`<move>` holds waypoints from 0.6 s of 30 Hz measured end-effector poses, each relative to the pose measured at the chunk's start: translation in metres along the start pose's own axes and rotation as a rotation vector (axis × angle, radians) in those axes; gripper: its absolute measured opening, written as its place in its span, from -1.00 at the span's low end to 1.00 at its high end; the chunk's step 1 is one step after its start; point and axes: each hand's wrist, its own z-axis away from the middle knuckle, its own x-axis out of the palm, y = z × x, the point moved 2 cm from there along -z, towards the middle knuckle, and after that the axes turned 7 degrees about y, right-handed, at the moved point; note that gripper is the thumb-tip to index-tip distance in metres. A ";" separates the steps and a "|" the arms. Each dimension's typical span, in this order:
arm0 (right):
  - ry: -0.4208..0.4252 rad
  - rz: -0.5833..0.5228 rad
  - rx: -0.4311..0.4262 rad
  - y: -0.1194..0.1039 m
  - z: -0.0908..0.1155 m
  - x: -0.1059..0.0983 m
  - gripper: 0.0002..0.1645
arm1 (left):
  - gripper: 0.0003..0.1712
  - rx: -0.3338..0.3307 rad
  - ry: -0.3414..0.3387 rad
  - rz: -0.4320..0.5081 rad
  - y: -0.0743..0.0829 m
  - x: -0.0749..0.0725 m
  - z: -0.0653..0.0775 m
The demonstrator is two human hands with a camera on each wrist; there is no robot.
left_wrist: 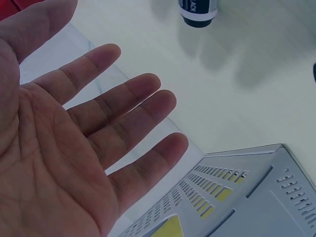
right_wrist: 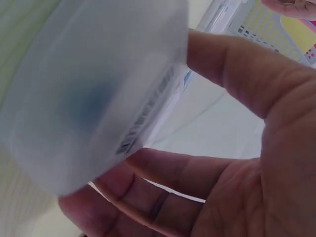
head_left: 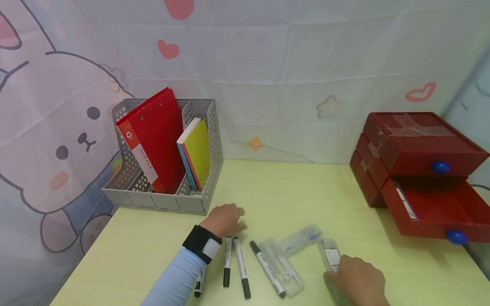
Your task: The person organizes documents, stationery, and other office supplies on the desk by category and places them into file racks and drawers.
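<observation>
My right hand (head_left: 357,278) grips a translucent plastic pencil case (head_left: 328,248) with a white label, at the front right of the table. In the right wrist view the thumb is on one edge of the case (right_wrist: 94,113) and the fingers are on the other, with a barcode showing between. My left hand (head_left: 225,219), fingers spread and palm bare in the left wrist view, hovers over the far ends of several white markers with dark caps, among them one marker (head_left: 242,267) lying lengthwise. One more marker (head_left: 200,284) is partly hidden beneath the left forearm.
Between the hands lie another marker (head_left: 267,268), an empty-looking translucent case (head_left: 285,272) and a second clear case (head_left: 302,240). A grey file rack (head_left: 153,200) with a red clip file (head_left: 162,144) and notebooks stands back left. At right, a red drawer unit (head_left: 425,131) has its middle drawer (head_left: 440,208) pulled out.
</observation>
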 end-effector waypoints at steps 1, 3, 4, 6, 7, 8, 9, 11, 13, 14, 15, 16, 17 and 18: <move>-0.008 -0.002 0.000 0.000 0.001 0.000 -0.47 | -0.56 -0.001 -0.001 0.000 0.000 0.000 0.000; -0.024 -0.008 0.010 0.000 0.002 -0.001 -0.55 | -0.56 -0.002 -0.003 -0.002 0.000 0.000 0.000; -0.028 -0.009 0.013 0.000 0.003 -0.002 -0.57 | -0.56 -0.001 -0.003 -0.003 0.000 0.000 0.000; -0.037 -0.015 0.018 0.001 0.002 -0.002 -0.59 | -0.56 0.002 -0.003 -0.006 -0.001 0.001 -0.001; -0.034 -0.018 0.017 0.002 0.001 -0.002 -0.60 | -0.56 0.004 -0.003 -0.007 -0.001 0.001 -0.001; -0.029 -0.016 0.017 0.003 0.001 -0.003 -0.59 | -0.56 0.005 -0.002 -0.008 -0.001 0.001 -0.001; -0.020 -0.011 0.012 0.004 0.001 -0.004 -0.59 | -0.56 0.006 -0.001 -0.009 -0.001 0.001 -0.001; -0.001 0.003 0.000 0.007 0.000 -0.008 -0.57 | -0.56 0.008 0.001 -0.010 -0.001 0.001 -0.001; 0.011 0.021 -0.007 0.008 0.000 -0.014 -0.53 | -0.56 0.008 0.002 -0.010 -0.002 0.002 -0.001; 0.014 0.029 -0.009 0.009 0.001 -0.018 -0.51 | -0.56 0.009 0.003 -0.010 -0.002 0.002 -0.001; 0.018 0.036 -0.008 0.009 0.001 -0.021 -0.48 | -0.56 0.011 0.005 -0.009 -0.002 0.002 -0.001; 0.026 0.040 -0.010 0.010 0.001 -0.024 -0.46 | -0.56 0.012 0.007 -0.009 -0.002 0.002 -0.001; 0.035 0.041 -0.010 0.011 0.002 -0.028 -0.45 | -0.57 0.014 0.009 -0.009 -0.002 0.001 0.000; 0.043 0.041 -0.011 0.013 0.002 -0.032 -0.43 | -0.57 0.015 0.012 -0.009 -0.002 0.001 0.000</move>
